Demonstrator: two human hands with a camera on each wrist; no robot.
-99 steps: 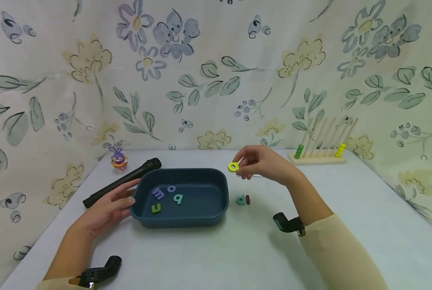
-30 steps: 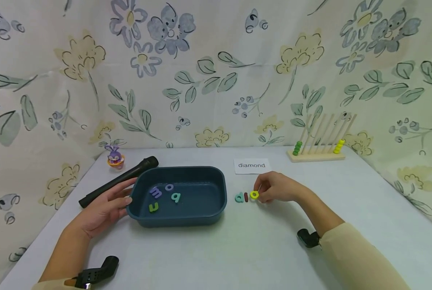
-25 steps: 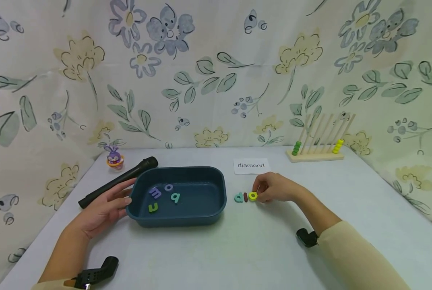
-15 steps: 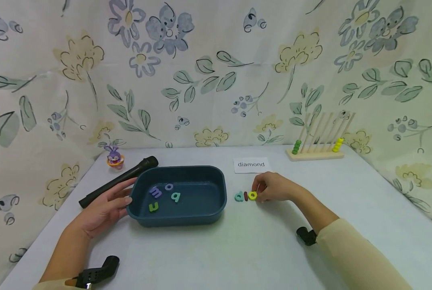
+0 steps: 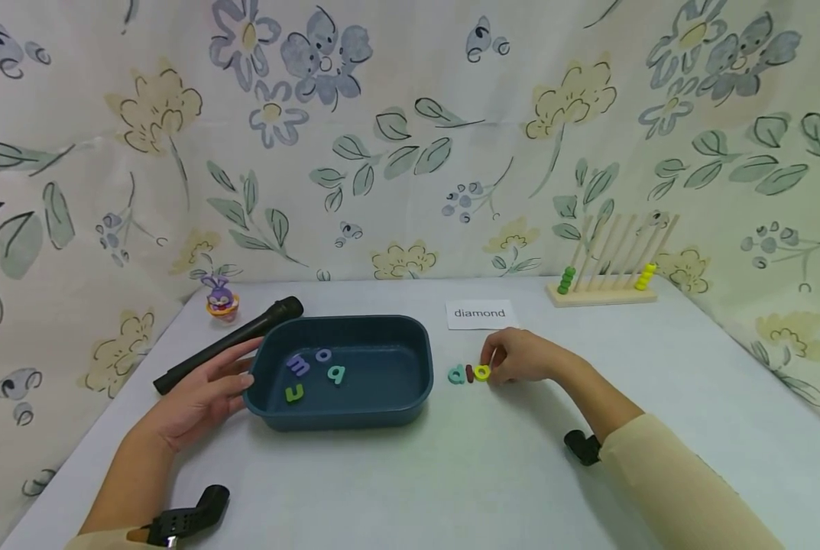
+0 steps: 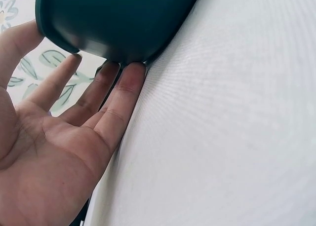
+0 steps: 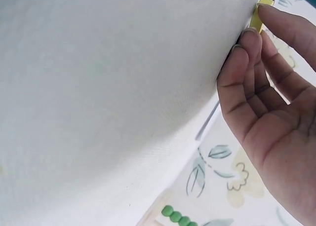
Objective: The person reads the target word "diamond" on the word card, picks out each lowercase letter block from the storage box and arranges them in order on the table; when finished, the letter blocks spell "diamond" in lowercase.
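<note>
My right hand pinches a yellow letter "a" at the table surface; in the right wrist view its edge shows at the thumb and fingertips. Just left of it lie a dark red "i"-like letter and a teal "d". Fairly straight fingers of my left hand rest against the left end of a dark blue tray, with the thumb at its rim. Inside the tray are a purple "m", a purple "o", a teal letter and a green letter.
A white card reading "diamond" lies behind the letter row. A black microphone-like stick lies behind my left hand, near a purple rabbit toy. A wooden peg rack with green and yellow beads stands back right.
My right hand has brought the yellow "a" from the air near the tray down beside the dark red letter. During the last second it stays almost still. My left hand keeps its place.
</note>
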